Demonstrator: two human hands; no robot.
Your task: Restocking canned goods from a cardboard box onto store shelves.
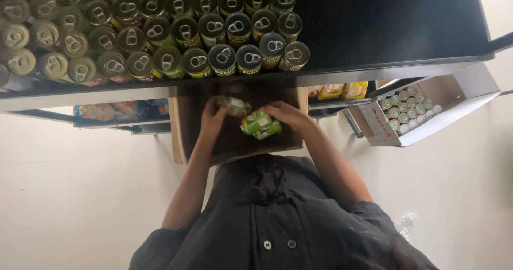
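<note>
Rows of pull-tab cans (160,40) stand packed on the black shelf (395,29), filling its left part. Below the shelf edge, an open brown cardboard box (184,126) sits in front of the person. The left hand (212,119) curls around a green-labelled can (234,105) inside that box, and the right hand (288,114) clasps two more green cans (260,124) just beside it (all lying tilted). Farther right, a white carton (459,96) holds small white-topped cans (409,110).
</note>
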